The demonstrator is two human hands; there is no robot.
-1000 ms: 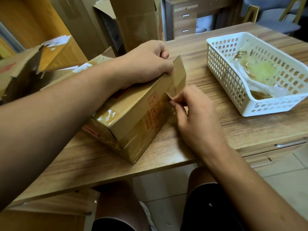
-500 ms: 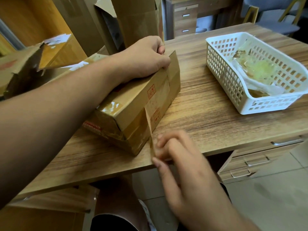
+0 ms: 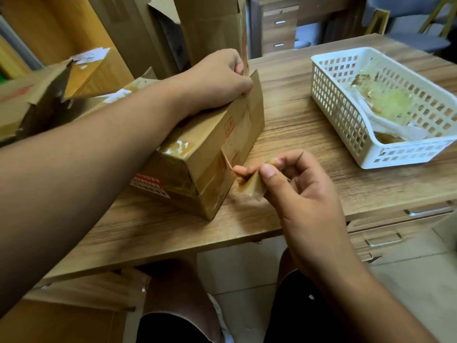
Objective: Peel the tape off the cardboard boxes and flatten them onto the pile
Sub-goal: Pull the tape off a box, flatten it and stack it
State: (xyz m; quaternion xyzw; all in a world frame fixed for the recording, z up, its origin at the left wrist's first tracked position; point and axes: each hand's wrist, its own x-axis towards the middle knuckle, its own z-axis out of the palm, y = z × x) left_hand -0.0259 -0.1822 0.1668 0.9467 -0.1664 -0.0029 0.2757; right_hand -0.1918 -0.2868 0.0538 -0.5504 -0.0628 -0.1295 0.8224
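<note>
A brown cardboard box (image 3: 212, 154) lies on its side on the wooden table (image 3: 309, 134), with tape patches and red print on its faces. My left hand (image 3: 217, 80) grips the box's far top edge, fingers curled over it. My right hand (image 3: 291, 184) is just right of the box's near corner and pinches a strip of clear brownish tape (image 3: 249, 181) between thumb and fingers. The strip's upper end still clings to the box's side.
A white plastic basket (image 3: 346, 127) holding wads of peeled tape stands at the right. More cardboard boxes (image 3: 210, 23) stand behind the table, and opened ones (image 3: 37, 100) lie at the left. Drawers (image 3: 400, 229) sit under the table's right end.
My right hand pulled the tape strip from the box's far end down along its side, then rose back beside the near corner. The box shifted slightly under my left hand.
</note>
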